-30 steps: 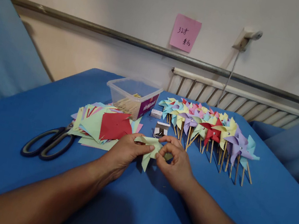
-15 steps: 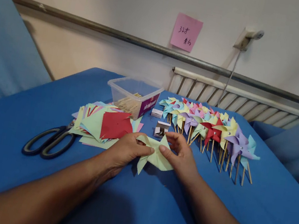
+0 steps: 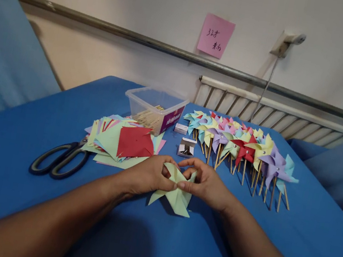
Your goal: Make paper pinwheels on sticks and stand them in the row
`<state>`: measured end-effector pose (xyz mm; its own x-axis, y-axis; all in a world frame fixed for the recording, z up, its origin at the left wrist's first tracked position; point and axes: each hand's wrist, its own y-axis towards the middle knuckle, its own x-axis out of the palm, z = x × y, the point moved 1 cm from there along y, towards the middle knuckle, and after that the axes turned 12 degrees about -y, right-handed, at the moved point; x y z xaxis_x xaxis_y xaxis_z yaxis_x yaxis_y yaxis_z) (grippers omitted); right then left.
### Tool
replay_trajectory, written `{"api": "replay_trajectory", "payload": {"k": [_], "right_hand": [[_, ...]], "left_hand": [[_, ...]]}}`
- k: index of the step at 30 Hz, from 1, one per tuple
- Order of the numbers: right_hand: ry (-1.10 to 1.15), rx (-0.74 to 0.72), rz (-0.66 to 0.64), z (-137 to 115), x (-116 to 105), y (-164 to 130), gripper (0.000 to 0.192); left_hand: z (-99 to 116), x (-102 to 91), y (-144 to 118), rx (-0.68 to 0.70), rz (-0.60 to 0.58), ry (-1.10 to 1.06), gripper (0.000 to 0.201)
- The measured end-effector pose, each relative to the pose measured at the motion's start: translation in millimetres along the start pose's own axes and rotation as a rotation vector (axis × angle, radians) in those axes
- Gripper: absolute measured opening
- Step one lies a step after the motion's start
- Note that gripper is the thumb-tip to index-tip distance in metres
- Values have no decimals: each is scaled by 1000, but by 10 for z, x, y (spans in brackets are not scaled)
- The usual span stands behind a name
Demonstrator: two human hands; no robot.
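Observation:
A pale green paper pinwheel (image 3: 175, 198), its blades folded in toward the middle, is held up over the blue cloth by both hands. My left hand (image 3: 152, 174) pinches it from the left, thumb at the centre. From the right, my right hand (image 3: 203, 183) grips it with the thumb also by the centre; the fingers behind the paper are partly hidden. Just beyond the hands stands an open small box (image 3: 186, 147) with dark metal pins inside. No stick shows on this pinwheel.
Coloured paper sheets (image 3: 106, 137) lie left, red on top, beside large scissors (image 3: 59, 159). Behind them is a clear plastic tub (image 3: 150, 98) of wooden sticks (image 3: 150, 117), near a closed small box (image 3: 181, 128). Many finished pinwheels (image 3: 247, 152) lie on the right of the blue cloth (image 3: 202, 253).
The right hand has moved in beside the left, its thumb now at the pinwheel's centre. The paper has turned and more blades are folded inward. The view has shifted slightly.

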<state>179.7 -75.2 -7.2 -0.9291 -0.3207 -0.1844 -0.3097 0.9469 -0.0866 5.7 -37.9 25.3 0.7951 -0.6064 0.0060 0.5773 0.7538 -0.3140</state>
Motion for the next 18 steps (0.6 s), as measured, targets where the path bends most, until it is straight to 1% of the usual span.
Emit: {"api": "replay_trajectory", "payload": {"k": [8, 10, 13, 16, 18], "right_hand": [[-68, -13, 112, -11, 31, 0, 39], [-65, -18, 174, -23, 47, 12, 37], [40, -21, 340, -23, 96, 49, 34], [236, -17, 506, 5, 181, 99, 36], [358, -17, 575, 27, 243, 127, 38]], "left_hand": [[-62, -2, 34, 43, 45, -33, 35], [-81, -6, 55, 82, 54, -53, 35], [-79, -8, 79, 128, 142, -131, 39], [-71, 16, 87, 114, 234, -311, 51], [-79, 45, 90, 98, 251, -439, 53]]}}
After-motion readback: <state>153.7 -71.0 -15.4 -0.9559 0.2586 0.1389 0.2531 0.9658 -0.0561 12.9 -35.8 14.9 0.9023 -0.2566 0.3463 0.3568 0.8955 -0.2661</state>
